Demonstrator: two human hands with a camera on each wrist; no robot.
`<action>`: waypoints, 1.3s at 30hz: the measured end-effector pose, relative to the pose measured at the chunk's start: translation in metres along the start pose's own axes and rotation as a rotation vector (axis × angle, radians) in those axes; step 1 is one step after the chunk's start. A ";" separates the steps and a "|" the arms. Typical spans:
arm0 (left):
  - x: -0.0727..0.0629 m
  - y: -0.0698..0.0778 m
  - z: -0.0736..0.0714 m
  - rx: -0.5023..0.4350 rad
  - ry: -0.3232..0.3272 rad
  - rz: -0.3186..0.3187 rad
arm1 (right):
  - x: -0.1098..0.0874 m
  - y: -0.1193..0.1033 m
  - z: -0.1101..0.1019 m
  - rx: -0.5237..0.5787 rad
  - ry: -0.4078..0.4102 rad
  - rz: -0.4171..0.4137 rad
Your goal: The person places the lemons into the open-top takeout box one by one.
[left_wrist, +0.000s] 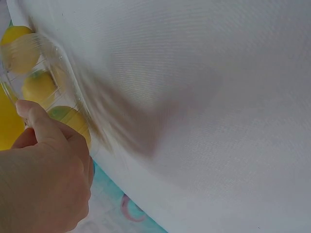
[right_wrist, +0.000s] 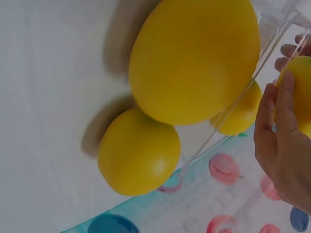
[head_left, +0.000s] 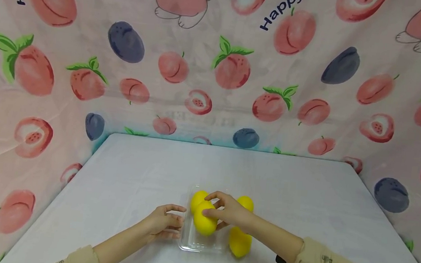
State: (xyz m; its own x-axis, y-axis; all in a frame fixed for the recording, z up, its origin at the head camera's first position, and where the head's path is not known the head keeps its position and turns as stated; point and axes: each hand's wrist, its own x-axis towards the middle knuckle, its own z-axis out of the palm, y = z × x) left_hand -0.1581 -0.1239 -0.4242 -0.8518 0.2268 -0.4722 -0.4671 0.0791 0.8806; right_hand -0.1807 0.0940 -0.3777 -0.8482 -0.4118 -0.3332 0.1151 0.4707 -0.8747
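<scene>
A yellow lemon (head_left: 205, 218) is held in my right hand (head_left: 228, 210), thumb and fingers around it, over a clear plastic tray (head_left: 189, 245). Behind it, another lemon (head_left: 198, 198) lies in the tray's far left part. My left hand (head_left: 165, 221) is at the tray's left side, fingers extended and touching its edge. In the left wrist view, the left fingertips meet the clear rim, with lemons (left_wrist: 39, 88) seen through the plastic. To the right of the tray, a near lemon (right_wrist: 194, 63) and a farther lemon (right_wrist: 139, 153) rest on the table, partly behind my right arm in the head view.
The table (head_left: 147, 163) has a white cover. A fruit-patterned cloth (head_left: 201, 64) hangs behind it and along both sides. The tray's thin raised wall (right_wrist: 233, 104) stands between the loose lemons and its inside.
</scene>
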 end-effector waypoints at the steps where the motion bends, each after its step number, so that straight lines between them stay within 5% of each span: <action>1: 0.000 0.000 0.000 0.002 0.000 0.000 | 0.000 0.000 0.002 -0.002 -0.002 -0.001; 19: -0.001 -0.002 -0.001 0.005 -0.005 0.004 | -0.001 0.007 0.020 -0.004 -0.024 0.002; 39: 0.000 0.000 0.002 -0.011 0.003 0.007 | 0.005 0.016 0.034 -0.069 0.058 0.002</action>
State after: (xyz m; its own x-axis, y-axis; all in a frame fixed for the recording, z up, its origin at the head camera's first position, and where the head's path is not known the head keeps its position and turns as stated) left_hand -0.1574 -0.1223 -0.4244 -0.8556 0.2245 -0.4664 -0.4639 0.0671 0.8833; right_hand -0.1649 0.0730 -0.4057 -0.8766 -0.3663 -0.3121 0.0821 0.5252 -0.8470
